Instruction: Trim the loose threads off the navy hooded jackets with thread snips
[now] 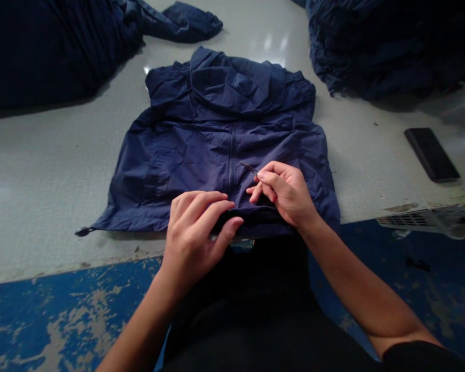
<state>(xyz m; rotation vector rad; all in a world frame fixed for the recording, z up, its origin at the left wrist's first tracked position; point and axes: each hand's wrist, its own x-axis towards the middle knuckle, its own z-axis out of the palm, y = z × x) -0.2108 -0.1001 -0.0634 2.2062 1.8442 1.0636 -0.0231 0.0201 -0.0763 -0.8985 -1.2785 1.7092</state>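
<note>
The right hand [285,190] pinches a thin pointed tool [248,167] at frame centre; the left hand [196,225] spreads loosely over the navy zip-front jacket [201,152].

Tool [248,167] in R grip [289,190]: thin dark tip shows, rest hidden by fingers, type unclear. Jacket [170,150] hem partly hidden by L grip [194,227]; zip [231,155] bottom, btwn grips, can't be made out. L pile [54,51], beyond L grip: cut by top + L edges. R pile [383,46], beyond R grip: cut by top + R edges, folds lost in dark. Crate [422,219], R of R grip: cut by R edge. Dark tab [83,232], L of L grip: too sm. to ID. Scrap [417,265], R of R grip: ditto.
</note>
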